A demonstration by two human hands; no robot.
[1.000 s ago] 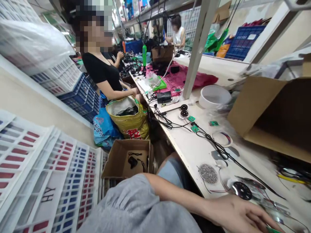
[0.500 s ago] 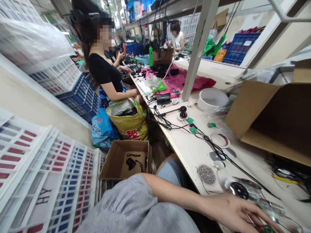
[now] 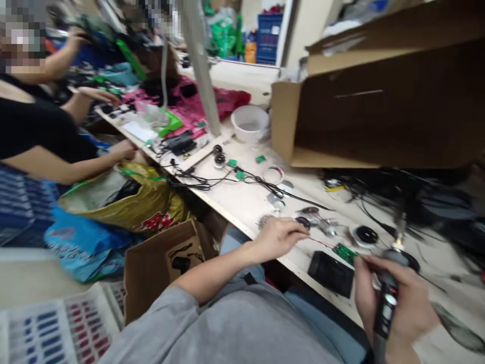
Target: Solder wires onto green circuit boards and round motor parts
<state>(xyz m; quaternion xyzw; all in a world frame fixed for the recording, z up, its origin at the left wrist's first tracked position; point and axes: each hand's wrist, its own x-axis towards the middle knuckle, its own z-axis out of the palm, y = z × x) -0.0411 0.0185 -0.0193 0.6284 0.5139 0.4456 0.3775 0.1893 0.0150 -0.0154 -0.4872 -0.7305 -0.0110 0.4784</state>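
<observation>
My left hand (image 3: 278, 237) is closed in a pinch at the table edge. From its fingertips a thin red wire (image 3: 320, 241) runs to a green circuit board (image 3: 344, 253). My right hand (image 3: 401, 298) is wrapped round a dark soldering iron (image 3: 385, 308), whose metal tip points up and away. The thumb and forefinger of that hand also meet at the board's near corner. Below the board lies a black plastic housing (image 3: 331, 273). A round black speaker (image 3: 366, 234) sits just beyond the board, and another black round part (image 3: 303, 222) is behind my left fingertips.
A large open cardboard box (image 3: 284, 121) stands at the back right, beside a white tub (image 3: 250, 121). Black cables (image 3: 265, 184) and small green boards (image 3: 240, 175) lie across the table (image 3: 227, 202). At left, a person works near a yellow sack (image 3: 151, 197).
The view has swung right. My right hand with the soldering iron has come into view. My left hand, earlier spread over parts and a green board, now pinches the wire.
</observation>
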